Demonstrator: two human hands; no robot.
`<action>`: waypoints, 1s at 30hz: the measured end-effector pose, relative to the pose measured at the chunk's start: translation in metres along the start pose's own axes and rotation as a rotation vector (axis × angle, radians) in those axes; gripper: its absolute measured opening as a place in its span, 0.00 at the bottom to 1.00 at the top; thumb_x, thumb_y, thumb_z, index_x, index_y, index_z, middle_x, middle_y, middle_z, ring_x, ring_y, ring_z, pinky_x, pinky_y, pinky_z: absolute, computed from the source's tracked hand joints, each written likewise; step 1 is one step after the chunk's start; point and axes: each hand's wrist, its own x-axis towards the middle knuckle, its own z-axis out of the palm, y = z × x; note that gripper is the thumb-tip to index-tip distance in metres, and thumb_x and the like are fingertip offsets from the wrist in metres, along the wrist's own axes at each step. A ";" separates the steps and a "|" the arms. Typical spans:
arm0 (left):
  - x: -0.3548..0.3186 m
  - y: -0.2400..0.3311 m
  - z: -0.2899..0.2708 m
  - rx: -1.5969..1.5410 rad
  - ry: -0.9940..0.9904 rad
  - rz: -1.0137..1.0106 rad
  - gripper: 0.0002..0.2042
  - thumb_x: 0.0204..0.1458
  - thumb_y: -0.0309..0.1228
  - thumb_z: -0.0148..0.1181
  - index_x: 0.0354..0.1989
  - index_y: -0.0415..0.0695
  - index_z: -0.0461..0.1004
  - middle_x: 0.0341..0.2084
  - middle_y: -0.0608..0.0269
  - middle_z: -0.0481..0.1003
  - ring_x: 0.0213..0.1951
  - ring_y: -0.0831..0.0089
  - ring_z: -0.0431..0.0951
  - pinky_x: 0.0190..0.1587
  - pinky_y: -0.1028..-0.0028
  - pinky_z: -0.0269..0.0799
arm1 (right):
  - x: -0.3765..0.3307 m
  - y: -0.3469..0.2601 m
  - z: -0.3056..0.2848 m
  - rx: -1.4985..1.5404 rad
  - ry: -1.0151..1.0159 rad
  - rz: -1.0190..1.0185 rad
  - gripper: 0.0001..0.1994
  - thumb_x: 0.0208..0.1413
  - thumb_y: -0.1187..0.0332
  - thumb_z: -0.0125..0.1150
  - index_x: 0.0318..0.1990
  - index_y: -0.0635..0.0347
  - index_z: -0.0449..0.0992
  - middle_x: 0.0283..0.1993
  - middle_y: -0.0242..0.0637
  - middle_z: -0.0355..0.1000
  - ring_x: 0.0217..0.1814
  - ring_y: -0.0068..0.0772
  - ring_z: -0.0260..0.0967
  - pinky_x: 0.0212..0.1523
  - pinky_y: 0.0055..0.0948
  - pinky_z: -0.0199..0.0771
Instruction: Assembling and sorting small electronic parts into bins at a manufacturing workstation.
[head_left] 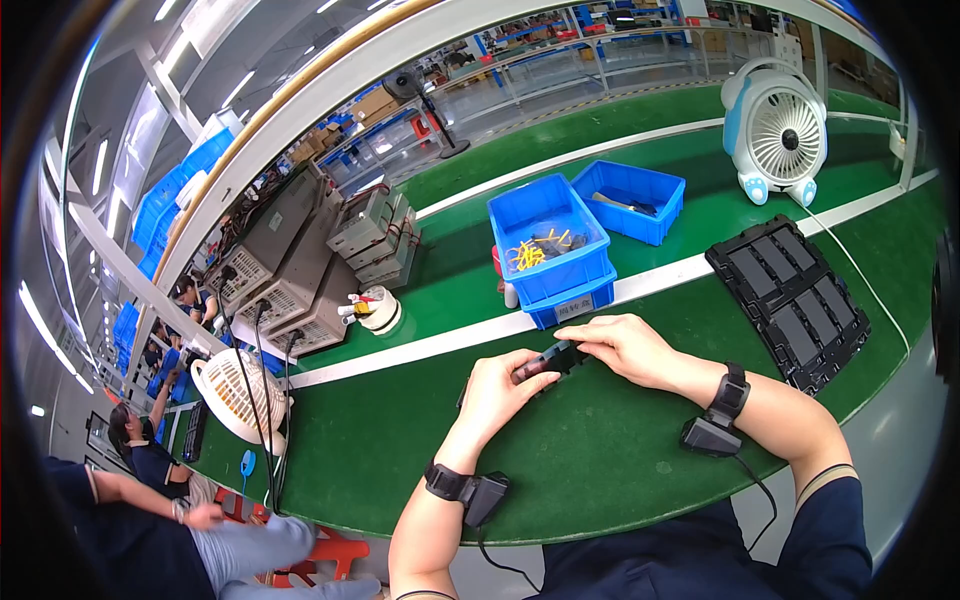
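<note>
The person's navy clothing point(650, 560) fills the lower edge, nearest the camera, and two bare forearms rise from it, each wearing a black strap with a small box, the left box point(487, 498) and the right box point(710, 437). Above the green tabletop point(610, 460), the left hand point(497, 390) grips one end of a small dark flat piece point(546, 364) between thumb and fingers, while the right hand point(630, 350) pinches its other end; the fingers cover much of it, so its exact kind is hard to tell. To the right lies a black tray point(784, 291) with dark rectangular panels. Just beyond the hands stands a blue bin point(568, 282) containing yellow pieces point(530, 256), with a second blue bin point(625, 222) beside it. A beige fan point(238, 395) stands to the left, near grey equipment point(318, 322); a white-and-blue fan point(785, 138) stands farther back at right.
</note>
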 end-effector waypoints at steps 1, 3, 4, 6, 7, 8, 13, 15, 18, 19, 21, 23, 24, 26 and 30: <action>0.001 0.001 0.000 -0.017 -0.018 -0.024 0.10 0.46 0.34 0.62 0.30 0.39 0.75 0.14 0.69 0.71 0.17 0.88 0.64 0.21 0.82 0.60 | -0.001 0.003 0.001 0.028 0.038 -0.030 0.15 0.51 0.73 0.53 0.48 0.53 0.71 0.43 0.43 0.71 0.42 0.42 0.70 0.44 0.32 0.69; 0.001 0.000 -0.002 -0.029 -0.038 -0.048 0.11 0.46 0.34 0.63 0.28 0.38 0.74 0.13 0.70 0.70 0.17 0.89 0.63 0.20 0.82 0.59 | 0.001 0.007 0.006 0.059 0.080 -0.061 0.14 0.51 0.73 0.54 0.47 0.54 0.72 0.41 0.43 0.72 0.40 0.42 0.70 0.42 0.33 0.70; 0.001 -0.003 -0.004 0.019 -0.016 -0.018 0.11 0.46 0.35 0.63 0.26 0.38 0.74 0.12 0.70 0.69 0.17 0.89 0.63 0.20 0.83 0.58 | 0.003 0.008 0.009 0.074 0.115 -0.109 0.14 0.50 0.73 0.54 0.46 0.55 0.72 0.40 0.42 0.72 0.39 0.42 0.70 0.41 0.33 0.70; 0.001 -0.008 -0.006 0.066 0.007 0.009 0.11 0.46 0.35 0.63 0.25 0.38 0.74 0.12 0.71 0.69 0.17 0.89 0.62 0.19 0.83 0.57 | 0.005 0.007 0.011 0.090 0.148 -0.158 0.14 0.50 0.74 0.54 0.46 0.55 0.72 0.39 0.42 0.72 0.38 0.41 0.70 0.41 0.32 0.70; 0.001 -0.011 -0.007 0.056 -0.027 -0.018 0.12 0.45 0.37 0.63 0.27 0.40 0.75 0.13 0.68 0.70 0.17 0.85 0.64 0.20 0.80 0.60 | 0.006 0.005 0.011 0.181 0.112 -0.096 0.14 0.50 0.74 0.54 0.46 0.57 0.72 0.37 0.41 0.73 0.37 0.37 0.71 0.40 0.30 0.70; 0.001 -0.012 -0.008 0.045 -0.061 -0.045 0.13 0.44 0.39 0.63 0.29 0.41 0.76 0.13 0.64 0.71 0.17 0.82 0.67 0.21 0.77 0.62 | 0.006 0.004 0.010 0.270 0.074 -0.033 0.14 0.50 0.75 0.54 0.46 0.58 0.72 0.36 0.40 0.73 0.36 0.33 0.72 0.39 0.28 0.70; 0.004 -0.009 -0.009 -0.055 -0.092 -0.104 0.15 0.42 0.34 0.64 0.37 0.40 0.73 0.18 0.66 0.73 0.18 0.86 0.66 0.22 0.82 0.62 | 0.008 0.020 0.004 0.527 -0.096 0.179 0.15 0.53 0.77 0.52 0.49 0.62 0.70 0.35 0.33 0.72 0.36 0.19 0.69 0.36 0.20 0.73; 0.004 -0.010 -0.013 -0.154 -0.014 -0.075 0.21 0.41 0.26 0.65 0.46 0.37 0.69 0.25 0.65 0.74 0.21 0.88 0.68 0.24 0.86 0.65 | 0.010 0.025 0.003 0.654 -0.176 0.359 0.16 0.52 0.75 0.53 0.50 0.61 0.68 0.35 0.32 0.72 0.34 0.17 0.69 0.33 0.18 0.73; 0.008 -0.014 -0.023 -0.350 0.157 0.033 0.18 0.43 0.24 0.63 0.44 0.37 0.70 0.28 0.63 0.74 0.27 0.84 0.72 0.31 0.85 0.68 | 0.010 0.030 0.002 0.710 -0.143 0.369 0.16 0.50 0.75 0.54 0.49 0.62 0.70 0.34 0.35 0.73 0.33 0.20 0.70 0.31 0.21 0.74; 0.008 -0.011 -0.025 -0.320 0.248 0.064 0.15 0.44 0.25 0.63 0.42 0.37 0.71 0.27 0.63 0.75 0.27 0.84 0.72 0.31 0.84 0.68 | 0.010 0.031 0.000 0.717 -0.138 0.387 0.16 0.51 0.75 0.53 0.49 0.62 0.69 0.34 0.35 0.73 0.33 0.21 0.70 0.31 0.20 0.74; 0.006 -0.007 -0.030 -0.408 0.313 0.041 0.12 0.46 0.26 0.62 0.39 0.37 0.73 0.28 0.62 0.75 0.29 0.81 0.74 0.32 0.83 0.69 | 0.010 0.032 -0.003 0.690 -0.131 0.401 0.16 0.50 0.75 0.53 0.49 0.62 0.69 0.35 0.35 0.73 0.33 0.21 0.70 0.31 0.21 0.74; -0.001 0.005 -0.035 -0.396 0.360 0.059 0.08 0.48 0.26 0.59 0.35 0.37 0.74 0.28 0.62 0.76 0.30 0.79 0.75 0.33 0.82 0.69 | 0.010 0.038 -0.002 0.727 -0.097 0.404 0.16 0.50 0.76 0.53 0.49 0.62 0.69 0.34 0.35 0.73 0.32 0.21 0.70 0.31 0.21 0.74; -0.007 0.010 -0.039 -0.439 0.389 0.081 0.07 0.49 0.26 0.58 0.34 0.36 0.74 0.28 0.61 0.76 0.30 0.77 0.75 0.33 0.81 0.70 | 0.012 0.041 0.000 0.727 -0.096 0.402 0.16 0.50 0.76 0.53 0.49 0.62 0.69 0.34 0.35 0.73 0.32 0.21 0.70 0.31 0.21 0.74; -0.020 0.034 -0.045 -0.510 0.485 0.130 0.05 0.49 0.23 0.57 0.31 0.34 0.75 0.25 0.60 0.76 0.28 0.78 0.75 0.33 0.81 0.71 | 0.015 0.048 0.004 0.725 -0.088 0.396 0.16 0.50 0.76 0.53 0.49 0.62 0.69 0.33 0.34 0.72 0.32 0.22 0.70 0.29 0.21 0.74; -0.066 0.104 -0.060 -0.628 0.507 0.496 0.08 0.49 0.19 0.47 0.22 0.33 0.72 0.19 0.53 0.74 0.24 0.68 0.76 0.28 0.74 0.72 | 0.019 0.050 0.004 0.511 -0.060 0.419 0.16 0.48 0.76 0.54 0.47 0.63 0.71 0.29 0.34 0.72 0.29 0.21 0.68 0.27 0.22 0.71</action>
